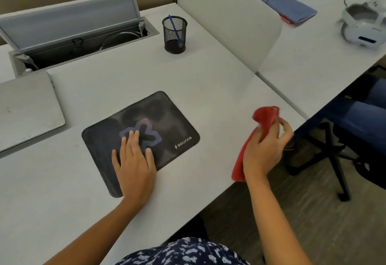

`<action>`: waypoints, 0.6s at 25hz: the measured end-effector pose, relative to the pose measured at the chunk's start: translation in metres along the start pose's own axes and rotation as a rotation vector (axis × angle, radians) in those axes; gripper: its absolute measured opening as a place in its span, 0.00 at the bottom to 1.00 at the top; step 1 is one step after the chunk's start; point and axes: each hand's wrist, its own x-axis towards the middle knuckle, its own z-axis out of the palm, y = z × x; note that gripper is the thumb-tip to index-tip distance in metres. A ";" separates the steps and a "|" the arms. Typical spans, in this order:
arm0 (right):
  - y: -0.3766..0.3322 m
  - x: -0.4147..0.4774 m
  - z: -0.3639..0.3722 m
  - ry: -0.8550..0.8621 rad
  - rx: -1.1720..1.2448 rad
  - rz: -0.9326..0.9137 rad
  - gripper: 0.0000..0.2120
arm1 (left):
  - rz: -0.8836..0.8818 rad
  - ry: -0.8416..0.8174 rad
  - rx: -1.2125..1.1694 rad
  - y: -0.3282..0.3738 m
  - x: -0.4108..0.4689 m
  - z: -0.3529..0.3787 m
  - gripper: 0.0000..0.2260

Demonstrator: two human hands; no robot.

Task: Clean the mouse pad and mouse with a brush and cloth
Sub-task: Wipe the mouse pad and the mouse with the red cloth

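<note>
A person's left hand lies flat on the mouse pad, its fingers straight and slightly spread, the tips touching the purple logo at the pad's middle and the palm pressing its near edge. The right hand, raised near the right edge of the desk, grips a red cloth with curled fingers and thumb. One end of the cloth bunches above the knuckles and the other trails down past the wrist, so its length runs from upper right to lower left.

The black pad sits near the front of the desk, turned askew to the desk edge, its long axis running from near left to far right and its white lettering at the right corner. The brush stands in a mesh cup at the back of the desk, blue handle leaning up and left, bristles down. A closed laptop lies to the left.
</note>
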 end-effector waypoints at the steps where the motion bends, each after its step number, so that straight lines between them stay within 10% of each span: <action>1: -0.001 -0.001 0.009 -0.078 0.029 -0.097 0.17 | -0.068 0.045 -0.127 0.003 0.003 -0.002 0.20; 5: -0.033 0.020 0.039 -0.253 0.038 -0.290 0.18 | -0.165 0.129 -0.362 0.021 0.018 -0.009 0.17; 15: -0.109 0.096 0.146 -0.379 -0.361 -0.524 0.23 | -0.026 -0.019 0.007 0.005 0.051 -0.003 0.18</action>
